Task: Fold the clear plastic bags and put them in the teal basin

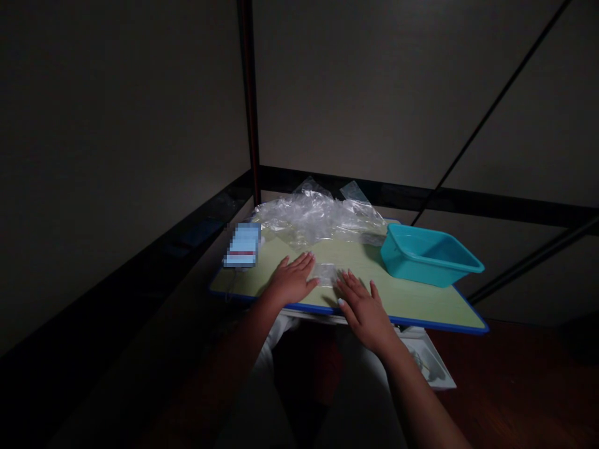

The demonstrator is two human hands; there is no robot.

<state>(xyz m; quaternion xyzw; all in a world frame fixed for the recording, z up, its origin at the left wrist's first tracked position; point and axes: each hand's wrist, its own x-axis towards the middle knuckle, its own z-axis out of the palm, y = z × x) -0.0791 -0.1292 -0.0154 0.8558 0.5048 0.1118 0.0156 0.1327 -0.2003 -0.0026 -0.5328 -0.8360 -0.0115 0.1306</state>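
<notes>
In my head view, both hands are spread over a pale yellow-green surface (407, 305) with a blue edge, palms down. The left hand (291, 282) lies open, fingers extended and pointing away from the wearer, its thumb reaching toward a small clear plastic piece (326, 274). That piece lies flat on the surface between the two hands, near the front edge. The right hand (365, 312) is open too, its fingers parted and angled inward, with the fingertips at the right side of the plastic. Neither hand is closed around anything; whether the fingertips actually press on the plastic, I can't tell. Beyond them I see a loose, crinkled heap of clear plastic bags (318, 215) along the far side of the surface. To the left sits a device with a lit, blurred-out screen (243, 244). Over on the right, a teal plastic basin (428, 255) stands upright near the edge. Below the surface, by the right forearm, I make out part of an open white drawer (428, 358) with small items inside, too dim to name.
</notes>
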